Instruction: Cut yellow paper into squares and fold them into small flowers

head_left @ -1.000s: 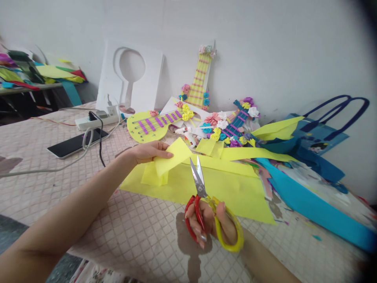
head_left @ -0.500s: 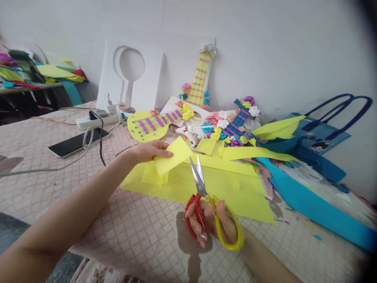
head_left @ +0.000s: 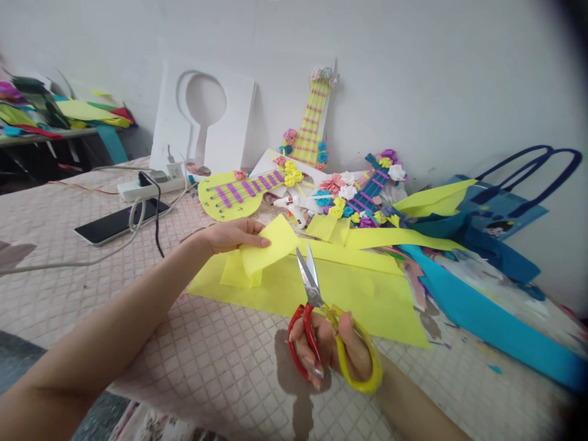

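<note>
My left hand [head_left: 239, 235] pinches a small yellow paper piece [head_left: 271, 243] by its left edge, holding it above the table. Fingers of my right hand [head_left: 328, 343] are through the handles of a pair of scissors [head_left: 313, 283], one loop red and the other yellow. The blades are parted and point up, close to the lower right corner of the held piece. Beneath lies a large yellow sheet [head_left: 349, 297], with another small yellow piece [head_left: 232, 272] on its left part. Two small yellow pieces [head_left: 328, 228] lie behind it.
A white glue gun [head_left: 294, 210] lies beside a yellow paper guitar [head_left: 225, 202] and several paper flowers. To the left are a phone [head_left: 119, 222] and a power strip [head_left: 151, 185] with cables. A blue strip [head_left: 487, 315] and a blue bag [head_left: 500, 208] are on the right.
The held yellow piece has tilted slightly, its top corner a little lower. The scissors have barely moved, and their blades remain parted.
</note>
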The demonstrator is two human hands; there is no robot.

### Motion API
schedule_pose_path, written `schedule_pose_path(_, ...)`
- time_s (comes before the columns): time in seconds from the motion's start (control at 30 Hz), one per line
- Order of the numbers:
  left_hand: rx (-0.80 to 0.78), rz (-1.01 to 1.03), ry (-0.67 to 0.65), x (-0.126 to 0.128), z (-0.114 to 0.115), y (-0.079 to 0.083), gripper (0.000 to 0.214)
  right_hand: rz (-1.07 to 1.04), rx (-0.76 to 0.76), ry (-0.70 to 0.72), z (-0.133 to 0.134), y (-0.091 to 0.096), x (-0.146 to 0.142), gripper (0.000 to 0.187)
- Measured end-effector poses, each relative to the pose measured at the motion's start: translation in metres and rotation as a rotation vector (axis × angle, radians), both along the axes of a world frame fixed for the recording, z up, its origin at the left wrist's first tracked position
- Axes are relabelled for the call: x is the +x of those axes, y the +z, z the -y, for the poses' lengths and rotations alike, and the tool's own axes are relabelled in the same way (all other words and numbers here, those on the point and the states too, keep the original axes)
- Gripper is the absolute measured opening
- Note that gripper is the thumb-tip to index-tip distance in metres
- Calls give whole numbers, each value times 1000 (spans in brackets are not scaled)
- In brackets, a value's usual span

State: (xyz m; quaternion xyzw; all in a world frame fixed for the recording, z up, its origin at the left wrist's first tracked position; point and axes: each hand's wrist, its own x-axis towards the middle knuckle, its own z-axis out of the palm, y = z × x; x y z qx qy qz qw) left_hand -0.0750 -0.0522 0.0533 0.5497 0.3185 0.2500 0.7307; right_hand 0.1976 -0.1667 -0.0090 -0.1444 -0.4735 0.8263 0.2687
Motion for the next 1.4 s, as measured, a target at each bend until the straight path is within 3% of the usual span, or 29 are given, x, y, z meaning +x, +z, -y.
schedule_pose_path(0.2,20,-23,31,1,2,1,19,0,3,15,1,2,-1,75)
schedule_pose_path(0.87,139,-128,-103,4,4,2,15,-29,-31,-2,3,0,-1,76)
schedule_pose_path(1.4,159,-170,-147,2,6,5,21,-40,-136,85,3,0,-2,74)
